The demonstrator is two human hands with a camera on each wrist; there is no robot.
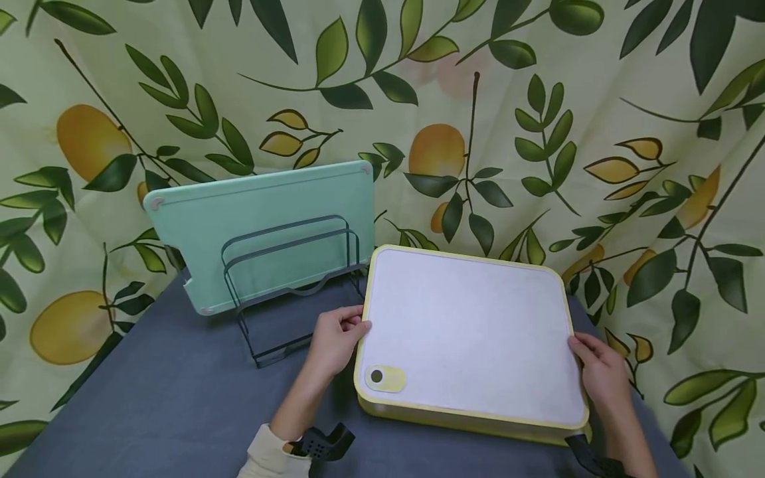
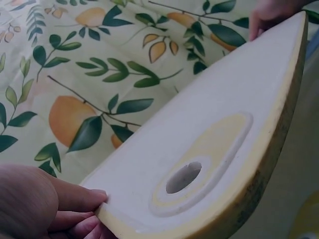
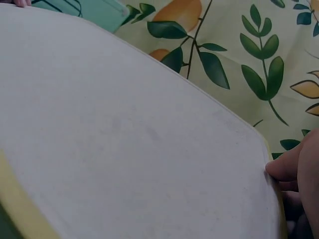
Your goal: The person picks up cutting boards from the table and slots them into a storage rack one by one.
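A white cutting board (image 1: 472,338) with a yellow rim and a small round hole near one corner is held between both hands. On its left edge my left hand (image 1: 336,342) pinches the rim, thumb on top; the left wrist view shows this hand (image 2: 45,204) near the hole's corner. At the opposite edge my right hand (image 1: 603,372) grips the rim, its thumb on the white face in the right wrist view. Under the near right corner another yellow edge (image 1: 589,433) peeks out, mostly hidden by the board. The undersides of the fingers are partly hidden.
Left of the board stands a dark wire rack (image 1: 277,345) holding a mint-green cutting board (image 1: 287,199) upright and tilted. A dark grey-blue cloth (image 1: 167,398) covers the table. A curtain (image 1: 508,86) printed with leaves and oranges hangs close behind.
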